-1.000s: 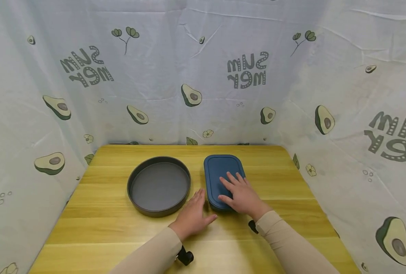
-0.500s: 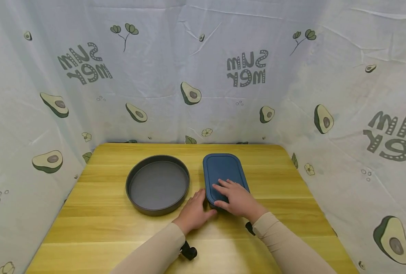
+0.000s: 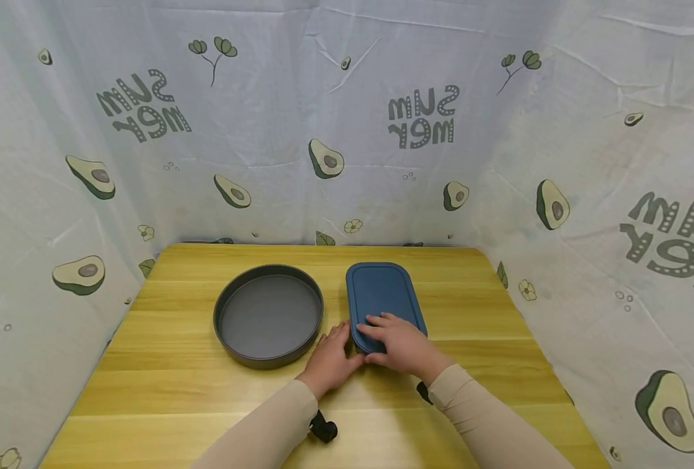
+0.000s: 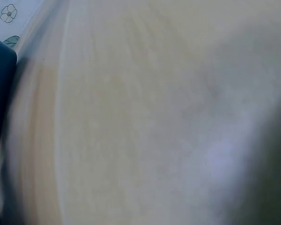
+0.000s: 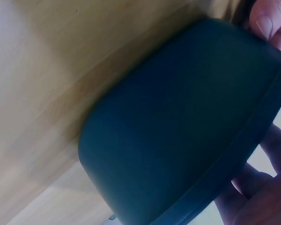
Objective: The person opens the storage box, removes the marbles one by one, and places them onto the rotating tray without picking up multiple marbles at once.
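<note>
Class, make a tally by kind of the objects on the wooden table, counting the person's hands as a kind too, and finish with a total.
Pans: 1 (the round grey pan)
Boxes: 1 (the blue box)
Hands: 2 (left hand, right hand)
Total: 4

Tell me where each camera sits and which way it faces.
Head: on the person's head, facing forward and down at the pan, blue box, table and printed sheet; left hand, right hand and sleeves show.
Left wrist: on that wrist, facing the table, blurred, a dark blue edge at left; no hand is recognizable.
Right wrist: on that wrist, facing the box's side; fingers and a thumb show.
Head and right wrist share the box and table.
</note>
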### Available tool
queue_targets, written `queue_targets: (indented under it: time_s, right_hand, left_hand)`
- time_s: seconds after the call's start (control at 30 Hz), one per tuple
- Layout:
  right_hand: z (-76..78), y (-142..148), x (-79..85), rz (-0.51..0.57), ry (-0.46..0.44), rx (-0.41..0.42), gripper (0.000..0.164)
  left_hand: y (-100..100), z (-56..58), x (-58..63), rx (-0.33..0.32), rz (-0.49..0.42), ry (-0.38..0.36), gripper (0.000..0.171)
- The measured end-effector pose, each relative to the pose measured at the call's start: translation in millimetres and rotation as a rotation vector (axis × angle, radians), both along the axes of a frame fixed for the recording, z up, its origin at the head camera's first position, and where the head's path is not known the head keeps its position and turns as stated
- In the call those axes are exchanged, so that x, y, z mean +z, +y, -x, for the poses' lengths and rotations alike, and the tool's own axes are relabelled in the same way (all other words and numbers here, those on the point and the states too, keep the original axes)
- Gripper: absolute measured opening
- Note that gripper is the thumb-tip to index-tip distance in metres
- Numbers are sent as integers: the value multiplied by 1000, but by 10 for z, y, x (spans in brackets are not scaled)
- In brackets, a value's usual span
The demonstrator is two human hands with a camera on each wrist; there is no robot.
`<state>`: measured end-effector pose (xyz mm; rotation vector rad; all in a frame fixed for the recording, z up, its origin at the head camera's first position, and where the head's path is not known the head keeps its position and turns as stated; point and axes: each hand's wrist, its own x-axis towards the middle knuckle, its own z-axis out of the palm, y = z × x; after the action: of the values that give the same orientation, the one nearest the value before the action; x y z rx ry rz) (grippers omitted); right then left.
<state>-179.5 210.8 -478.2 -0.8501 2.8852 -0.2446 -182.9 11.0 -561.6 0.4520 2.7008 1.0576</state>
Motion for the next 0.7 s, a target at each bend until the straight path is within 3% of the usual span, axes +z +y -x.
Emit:
queue_targets:
  time_s: [0.23,0.7]
  right_hand:
    - [-37,20,-16,-8,4,0,60]
    - [-89,93,-34,7,99,44,49]
  left_hand:
    - [15,-9,-18,1,-14,12,92]
    - [12,3,-66,6,-38,33,93]
